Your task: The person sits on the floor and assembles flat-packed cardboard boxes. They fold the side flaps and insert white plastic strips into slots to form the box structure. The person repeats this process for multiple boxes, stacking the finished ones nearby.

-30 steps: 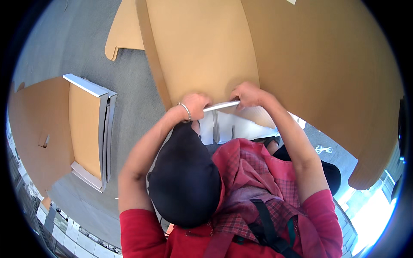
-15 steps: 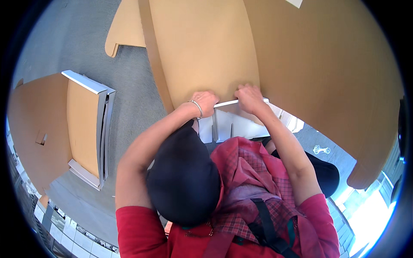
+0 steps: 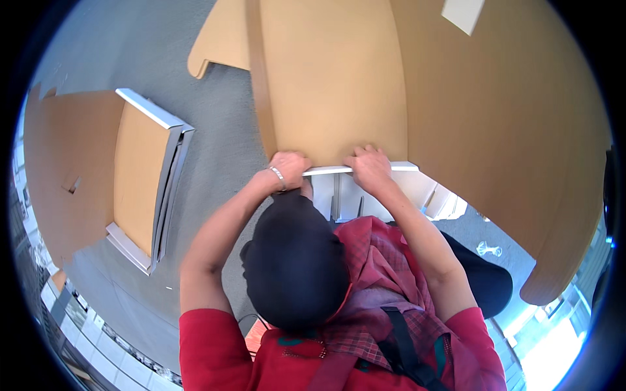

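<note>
A large brown cardboard sheet (image 3: pixel 332 78) lies in front of me, with raised sides and a white outer face that shows along its near edge. At the left end of that edge, my left hand (image 3: pixel 291 169), with a bracelet at the wrist, is curled over the board and closed on it. A short way to the right, my right hand (image 3: pixel 370 167) grips the same edge with bent fingers over the brown face. Part of the fingers of both hands is hidden. Below the edge, white slotted panels (image 3: pixel 349 199) show between my forearms and knees.
Folded cardboard pieces (image 3: pixel 140 186) with white edges stand on the grey floor (image 3: pixel 215 137) at the left. A wide brown flap (image 3: pixel 495 124) rises on the right. A small whitish tied bundle (image 3: pixel 489 249) lies on the floor beside my right knee (image 3: pixel 479 274).
Both hands have come slightly nearer to me along with the cardboard's edge, and my right hand has shifted a little. The whole view has shifted somewhat to the right.
</note>
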Available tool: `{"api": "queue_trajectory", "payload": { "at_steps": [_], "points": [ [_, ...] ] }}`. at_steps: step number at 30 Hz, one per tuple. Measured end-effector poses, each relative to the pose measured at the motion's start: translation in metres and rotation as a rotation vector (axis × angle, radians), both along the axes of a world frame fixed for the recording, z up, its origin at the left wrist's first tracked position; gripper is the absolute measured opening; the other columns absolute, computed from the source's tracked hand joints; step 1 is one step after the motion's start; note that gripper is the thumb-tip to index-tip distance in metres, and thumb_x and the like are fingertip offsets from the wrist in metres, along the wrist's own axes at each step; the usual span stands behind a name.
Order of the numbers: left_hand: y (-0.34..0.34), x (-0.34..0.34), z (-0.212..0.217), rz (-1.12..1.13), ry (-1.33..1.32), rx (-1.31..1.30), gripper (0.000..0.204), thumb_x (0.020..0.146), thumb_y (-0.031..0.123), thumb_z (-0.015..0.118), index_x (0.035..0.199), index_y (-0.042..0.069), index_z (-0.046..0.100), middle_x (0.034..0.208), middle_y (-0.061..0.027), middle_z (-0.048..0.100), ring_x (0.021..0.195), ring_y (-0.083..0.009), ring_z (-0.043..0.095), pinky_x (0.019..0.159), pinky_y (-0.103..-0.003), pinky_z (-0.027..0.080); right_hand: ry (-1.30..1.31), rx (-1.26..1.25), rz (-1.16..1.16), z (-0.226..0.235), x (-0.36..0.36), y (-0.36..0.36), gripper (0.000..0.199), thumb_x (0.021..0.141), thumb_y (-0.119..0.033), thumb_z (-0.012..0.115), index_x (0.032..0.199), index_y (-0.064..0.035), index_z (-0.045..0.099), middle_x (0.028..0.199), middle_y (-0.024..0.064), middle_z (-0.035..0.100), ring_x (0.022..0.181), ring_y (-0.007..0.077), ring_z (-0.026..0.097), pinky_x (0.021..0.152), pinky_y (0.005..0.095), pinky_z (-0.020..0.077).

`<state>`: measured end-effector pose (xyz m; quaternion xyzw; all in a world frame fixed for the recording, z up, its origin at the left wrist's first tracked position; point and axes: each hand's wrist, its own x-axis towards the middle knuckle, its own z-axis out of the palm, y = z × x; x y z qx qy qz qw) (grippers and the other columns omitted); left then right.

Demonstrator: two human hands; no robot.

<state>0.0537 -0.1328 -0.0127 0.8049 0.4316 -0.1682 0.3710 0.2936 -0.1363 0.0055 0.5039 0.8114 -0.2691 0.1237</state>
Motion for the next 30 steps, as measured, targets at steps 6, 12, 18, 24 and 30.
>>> {"api": "queue_trajectory", "payload": {
  "at_steps": [6, 12, 18, 24, 30],
  "points": [
    [0.020, 0.012, 0.014, -0.076, 0.133, -0.173, 0.029, 0.072, 0.015, 0.060, 0.097, 0.009, 0.071, 0.097, -0.0159, 0.069, 0.097, -0.0339, 0.065, 0.082, -0.044, 0.052, -0.144, -0.208, -0.073, 0.002, -0.016, 0.015, 0.017, 0.078, -0.026, 0.068, 0.093, -0.0247, 0.076, 0.098, 0.0087, 0.064, 0.101, 0.0276, 0.059, 0.085, 0.0422, 0.0476],
    [0.009, 0.001, 0.013, -0.018, -0.131, -0.213, 0.032, 0.076, 0.024, 0.066, 0.104, 0.008, 0.069, 0.105, -0.0178, 0.066, 0.099, -0.0331, 0.064, 0.085, -0.042, 0.051, 0.089, 0.138, 0.123, 0.004, 0.027, -0.002, 0.018, 0.074, -0.020, 0.067, 0.090, -0.0237, 0.076, 0.089, 0.0078, 0.061, 0.097, 0.0279, 0.058, 0.084, 0.0420, 0.0437],
    [0.053, -0.006, 0.055, 0.784, -0.473, 0.627, 0.044, 0.079, 0.028, 0.070, 0.113, 0.002, 0.059, 0.111, -0.0203, 0.057, 0.103, -0.0385, 0.057, 0.088, -0.043, 0.048, -0.156, 0.356, 0.095, 0.031, 0.141, -0.014, 0.042, 0.068, -0.003, 0.059, 0.104, -0.0222, 0.072, 0.102, 0.0132, 0.059, 0.108, 0.0323, 0.053, 0.096, 0.0508, 0.0353],
    [0.107, 0.010, 0.026, 1.224, -0.346, 0.029, 0.071, 0.077, 0.045, 0.071, 0.120, -0.007, 0.052, 0.115, -0.0294, 0.061, 0.108, -0.0399, 0.060, 0.093, -0.043, 0.048, 0.487, 0.291, -1.362, -0.029, 0.186, -0.066, 0.064, 0.077, -0.027, 0.071, 0.132, -0.0059, 0.048, 0.128, 0.0206, 0.051, 0.115, 0.0360, 0.051, 0.090, 0.0519, 0.0438],
    [0.095, 0.037, -0.009, 1.324, -0.358, 0.017, 0.040, 0.084, 0.014, 0.052, 0.119, -0.004, 0.045, 0.107, -0.0316, 0.062, 0.106, -0.0445, 0.060, 0.091, -0.047, 0.048, 0.908, -0.349, -1.709, -0.049, 0.141, -0.073, 0.047, 0.085, -0.028, 0.062, 0.123, -0.0099, 0.043, 0.114, 0.0152, 0.052, 0.097, 0.0339, 0.058, 0.073, 0.0463, 0.0506]
  ]
}}
